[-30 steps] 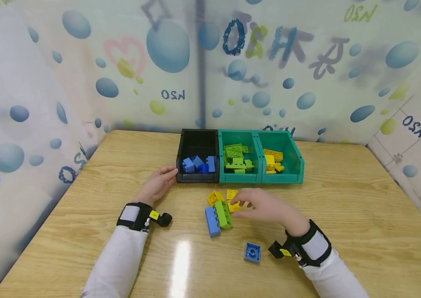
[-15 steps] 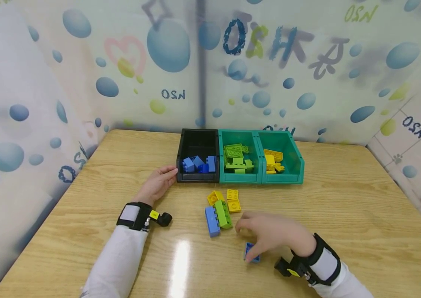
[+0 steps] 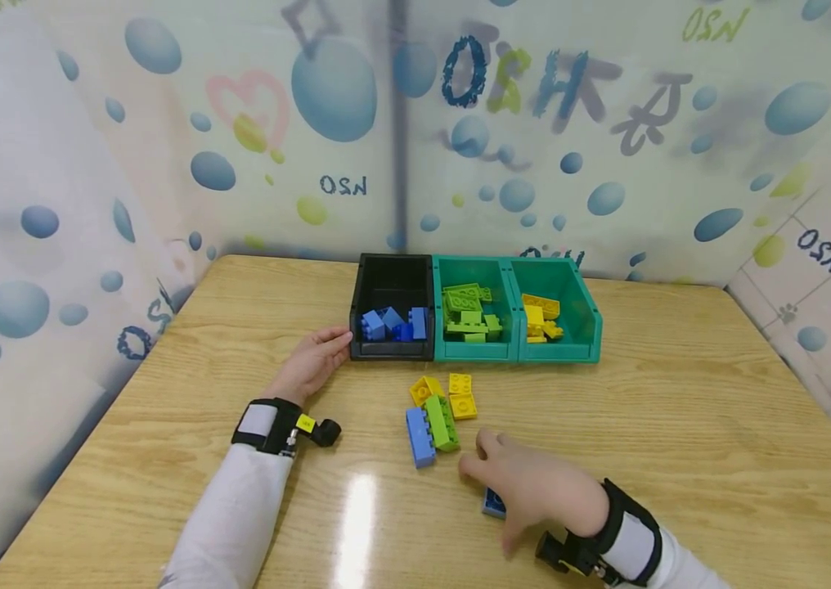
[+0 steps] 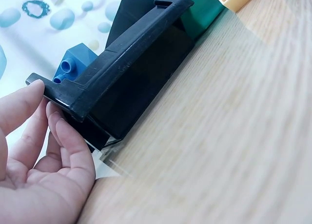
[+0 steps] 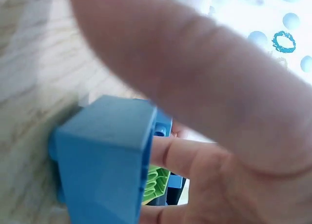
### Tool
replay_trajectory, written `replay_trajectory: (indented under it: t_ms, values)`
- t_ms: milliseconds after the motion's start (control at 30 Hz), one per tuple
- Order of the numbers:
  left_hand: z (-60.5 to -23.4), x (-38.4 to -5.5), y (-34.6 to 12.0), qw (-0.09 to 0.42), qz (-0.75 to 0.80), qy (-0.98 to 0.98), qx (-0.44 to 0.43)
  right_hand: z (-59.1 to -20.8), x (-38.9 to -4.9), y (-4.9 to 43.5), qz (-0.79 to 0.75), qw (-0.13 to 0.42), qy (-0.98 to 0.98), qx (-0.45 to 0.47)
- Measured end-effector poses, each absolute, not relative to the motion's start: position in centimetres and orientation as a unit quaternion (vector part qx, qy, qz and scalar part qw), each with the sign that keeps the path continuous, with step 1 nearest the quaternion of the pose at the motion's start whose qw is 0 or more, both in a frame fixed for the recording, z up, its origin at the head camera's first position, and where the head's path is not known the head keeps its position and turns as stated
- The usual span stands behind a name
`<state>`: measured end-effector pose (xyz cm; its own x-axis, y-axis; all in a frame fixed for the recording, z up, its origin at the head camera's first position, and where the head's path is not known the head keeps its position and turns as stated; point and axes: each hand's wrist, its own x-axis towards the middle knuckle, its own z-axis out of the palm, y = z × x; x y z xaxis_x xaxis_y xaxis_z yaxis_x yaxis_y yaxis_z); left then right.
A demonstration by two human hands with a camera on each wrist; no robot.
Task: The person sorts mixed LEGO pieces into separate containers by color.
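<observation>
My left hand (image 3: 308, 364) is at the front left corner of the black bin (image 3: 392, 352). In the left wrist view its thumb tip lies on the bin's rim, and the other fingers curl against the wall below, pinching the corner. My right hand (image 3: 536, 488) reaches over a square blue brick (image 3: 492, 503) lying studs down on the table, partly hidden by the hand. Thumb and fingers are spread on either side of this blue brick (image 5: 102, 180) in the right wrist view, with a gap at the thumb.
Left of the right hand lie a long blue brick (image 3: 419, 439), a green brick (image 3: 441, 424) and several yellow bricks (image 3: 463, 406). Blue bricks (image 3: 386, 321) fill part of the black bin. Beside it, one teal bin (image 3: 474, 352) has green bricks, another teal bin (image 3: 559, 352) yellow ones.
My right hand has moved from beside the yellow bricks toward me, down to the square blue brick, with its fingers spreading around it. The left hand has stayed at the black bin.
</observation>
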<state>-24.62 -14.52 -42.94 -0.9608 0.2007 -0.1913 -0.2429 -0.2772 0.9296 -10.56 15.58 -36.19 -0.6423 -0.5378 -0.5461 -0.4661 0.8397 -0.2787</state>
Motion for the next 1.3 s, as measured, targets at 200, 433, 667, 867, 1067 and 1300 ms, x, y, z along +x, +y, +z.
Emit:
replay_trajectory:
  t_ms: [200, 433, 667, 867, 1067, 1300]
  values:
    - [-42.9, -24.6, -14.5, 0.141, 0.8, 0.584, -0.015, -36.3, -10.3, 15.3, -0.051, 0.322, 0.902, -0.283]
    - [-42.8, -24.7, -14.6, 0.14, 0.802, 0.581, -0.011, -36.4, -10.1, 15.4, -0.068, 0.312, 0.896, -0.31]
    - [-42.7, -24.7, -14.6, 0.143, 0.804, 0.578, -0.018, -36.5, -10.3, 15.4, -0.074, 0.296, 0.887, -0.346]
    - [-42.6, -24.6, -14.6, 0.147, 0.806, 0.574, -0.022, -36.3, -10.5, 15.5, -0.082, 0.284, 0.884, -0.363]
    - [-42.4, -24.5, -14.6, 0.145, 0.803, 0.578, -0.025, -36.0, -10.6, 15.8, -0.104, 0.291, 0.884, -0.351]
    - [-42.5, -24.4, -14.5, 0.147, 0.803, 0.577, -0.021, -35.3, -11.1, 16.3, -0.15, 0.281, 0.885, -0.34]
